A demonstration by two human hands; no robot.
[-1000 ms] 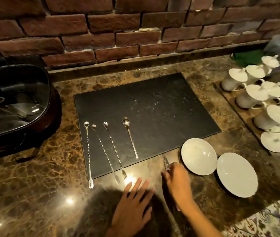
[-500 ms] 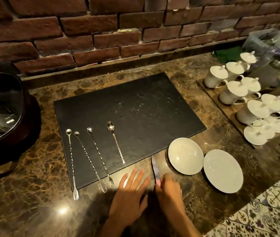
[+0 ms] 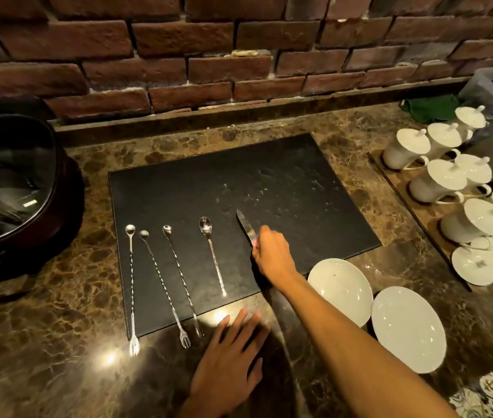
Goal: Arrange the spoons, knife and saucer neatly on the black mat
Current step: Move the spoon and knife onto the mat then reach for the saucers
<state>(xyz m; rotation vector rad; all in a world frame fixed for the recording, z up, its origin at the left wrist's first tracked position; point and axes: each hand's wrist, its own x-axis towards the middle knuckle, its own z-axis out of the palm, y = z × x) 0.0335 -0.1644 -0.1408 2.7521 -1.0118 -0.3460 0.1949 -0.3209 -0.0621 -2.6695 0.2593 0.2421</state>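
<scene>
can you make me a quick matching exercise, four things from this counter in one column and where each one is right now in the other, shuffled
Things
1. knife
2. short spoon
3. left hand
4. two white saucers

Places
a. flat on the marble counter, just off the mat's near edge
b. on the counter, off the mat's near right corner
c. lying wholly on the black mat, right of three long twisted bar spoons
d. in the right hand, blade pointing away over the mat

Pairs: 1-d, 2-c, 3-a, 4-b
</scene>
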